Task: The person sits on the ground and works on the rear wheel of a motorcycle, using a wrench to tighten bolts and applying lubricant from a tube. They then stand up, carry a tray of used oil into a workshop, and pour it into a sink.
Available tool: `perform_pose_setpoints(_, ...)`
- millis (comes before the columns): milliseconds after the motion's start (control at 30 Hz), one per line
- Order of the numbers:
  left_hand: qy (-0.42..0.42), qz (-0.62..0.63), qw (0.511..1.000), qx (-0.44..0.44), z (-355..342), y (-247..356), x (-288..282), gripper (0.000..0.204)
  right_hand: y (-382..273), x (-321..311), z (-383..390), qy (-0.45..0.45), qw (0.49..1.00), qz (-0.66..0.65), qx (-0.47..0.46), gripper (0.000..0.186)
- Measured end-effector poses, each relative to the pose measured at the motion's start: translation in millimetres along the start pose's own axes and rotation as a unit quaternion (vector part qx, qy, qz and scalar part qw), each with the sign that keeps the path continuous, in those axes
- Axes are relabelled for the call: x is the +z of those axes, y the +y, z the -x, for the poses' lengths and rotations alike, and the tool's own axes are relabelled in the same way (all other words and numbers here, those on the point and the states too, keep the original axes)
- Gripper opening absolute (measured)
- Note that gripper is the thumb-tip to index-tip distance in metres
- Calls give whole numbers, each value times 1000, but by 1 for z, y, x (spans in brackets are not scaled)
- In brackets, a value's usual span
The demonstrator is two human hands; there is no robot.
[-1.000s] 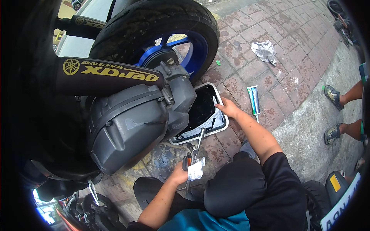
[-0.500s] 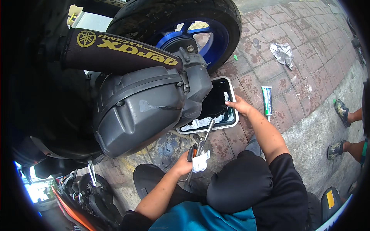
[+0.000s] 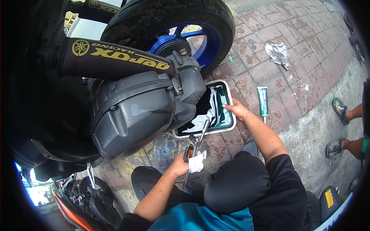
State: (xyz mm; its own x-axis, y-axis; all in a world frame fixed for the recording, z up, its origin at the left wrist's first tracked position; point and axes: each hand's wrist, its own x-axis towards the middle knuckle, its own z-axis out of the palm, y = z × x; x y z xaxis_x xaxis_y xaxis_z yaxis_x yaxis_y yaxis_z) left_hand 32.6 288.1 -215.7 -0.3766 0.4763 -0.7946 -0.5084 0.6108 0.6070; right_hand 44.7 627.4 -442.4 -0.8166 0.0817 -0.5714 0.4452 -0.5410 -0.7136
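Note:
My right hand (image 3: 238,109) grips the near right rim of a shallow white-edged tray (image 3: 231,125), its thumb over the edge. Dark liquid (image 3: 203,104) lies in the tray, streaked with bright white and greenish patches that look like reflections. The tray sits partly under the scooter's grey engine casing (image 3: 133,115). In my left hand (image 3: 179,166) is a bundle of metal ratchet wrenches (image 3: 204,131), together with a tool with black-and-orange handles (image 3: 190,151) and a crumpled white rag (image 3: 197,162). The wrench's upper end overlaps the tray's near edge in view.
Above the tray stands the scooter's rear wheel (image 3: 216,38) with a blue rim. On the brick paving lie a tube (image 3: 263,101) and a dirty white cloth (image 3: 277,54). Another person's clog-shod feet (image 3: 336,148) are at the right. A motorcycle (image 3: 96,200) stands lower left.
White and green patches have spread across the dark liquid in the tray, which looked mostly black before. The whole view has shifted slightly; both hands keep their holds.

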Motion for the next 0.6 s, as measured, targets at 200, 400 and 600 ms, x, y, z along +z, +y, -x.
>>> perform_pose_setpoints(200, -19, -14, 1000, -6, 2, -6, -4, 24, 9, -7, 34, 21, 998, -50, -21, 56)
perform_pose_setpoints(400, -41, -4, 999, -22, 7, 8, 4, 24, 4, -28, 81, 84, 995, -58, -21, 53)
perform_pose_setpoints(600, -70, -76, 994, -22, 6, 18, 12, 22, 22, -55, 121, 112, 986, -106, -65, 57)
